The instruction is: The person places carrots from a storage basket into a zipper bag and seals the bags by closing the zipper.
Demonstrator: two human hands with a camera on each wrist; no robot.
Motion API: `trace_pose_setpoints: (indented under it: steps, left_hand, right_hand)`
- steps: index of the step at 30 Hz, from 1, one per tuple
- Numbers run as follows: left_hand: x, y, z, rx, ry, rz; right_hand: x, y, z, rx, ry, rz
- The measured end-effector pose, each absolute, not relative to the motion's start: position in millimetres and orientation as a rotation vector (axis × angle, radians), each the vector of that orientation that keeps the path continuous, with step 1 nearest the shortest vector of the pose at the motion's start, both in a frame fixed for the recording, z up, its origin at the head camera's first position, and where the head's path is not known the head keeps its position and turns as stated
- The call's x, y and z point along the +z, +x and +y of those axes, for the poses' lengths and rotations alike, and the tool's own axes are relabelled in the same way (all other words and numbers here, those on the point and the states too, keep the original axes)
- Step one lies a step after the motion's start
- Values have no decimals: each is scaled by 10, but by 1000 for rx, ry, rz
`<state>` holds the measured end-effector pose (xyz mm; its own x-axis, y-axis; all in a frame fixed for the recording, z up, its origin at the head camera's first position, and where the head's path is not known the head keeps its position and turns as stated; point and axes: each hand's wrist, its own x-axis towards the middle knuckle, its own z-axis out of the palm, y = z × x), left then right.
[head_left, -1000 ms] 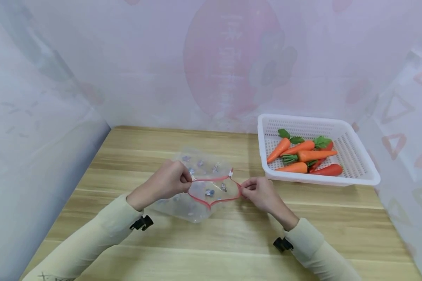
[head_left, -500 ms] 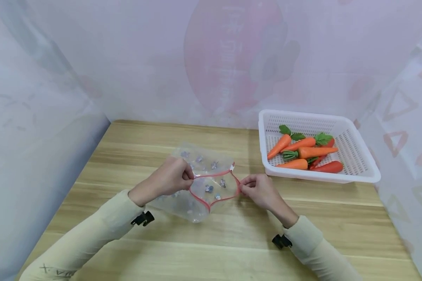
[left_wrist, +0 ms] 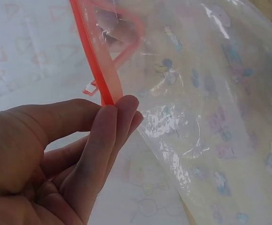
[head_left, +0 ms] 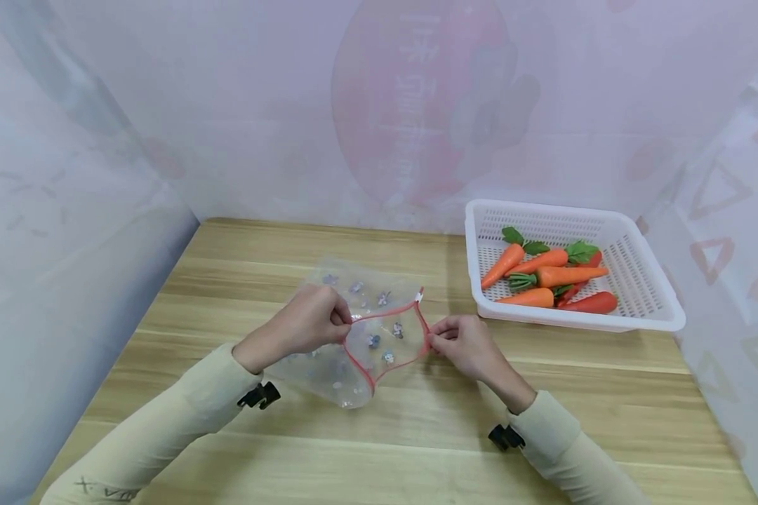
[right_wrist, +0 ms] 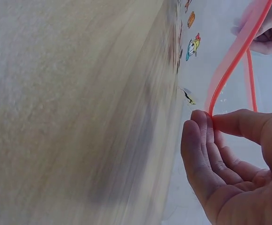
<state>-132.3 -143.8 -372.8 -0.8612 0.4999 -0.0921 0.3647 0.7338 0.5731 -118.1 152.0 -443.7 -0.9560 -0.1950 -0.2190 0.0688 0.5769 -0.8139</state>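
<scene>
A clear zip bag (head_left: 385, 337) printed with small cartoon figures lies on the table, its red-edged mouth spread wide between my hands. My left hand (head_left: 312, 319) pinches one side of the red edge; in the left wrist view the thumb and fingertips (left_wrist: 109, 115) meet on the red strip (left_wrist: 96, 61). Opposite it, my right hand (head_left: 467, 344) pinches the other side, with the red strip (right_wrist: 234, 61) between thumb and fingers in the right wrist view. A white slider (head_left: 419, 297) sits at the far corner of the mouth.
At the back right of the wooden table (head_left: 417, 449) stands a white perforated basket (head_left: 650, 280). Several orange carrots (head_left: 571, 275) and a red vegetable (head_left: 594, 303) lie in it. Printed white sheeting (head_left: 278, 140) walls the table at the back and sides.
The bag's mouth has been pulled a little wider, its near corner shifting slightly toward me. Both hands keep their pinch on the red edge. The basket has not been moved.
</scene>
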Motion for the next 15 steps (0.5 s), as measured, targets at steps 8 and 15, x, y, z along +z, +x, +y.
trace_pose_setpoints:
  steps: [8, 15]
  left_hand:
    - [-3755, -1335, -1383, 849, 697, 2652]
    - [-3762, -1341, -1360, 852, 714, 2651]
  right_hand:
    - [-4320, -1103, 1514, -1278, -216, 2567]
    - [-4030, -979, 1640, -1258, -385, 2559]
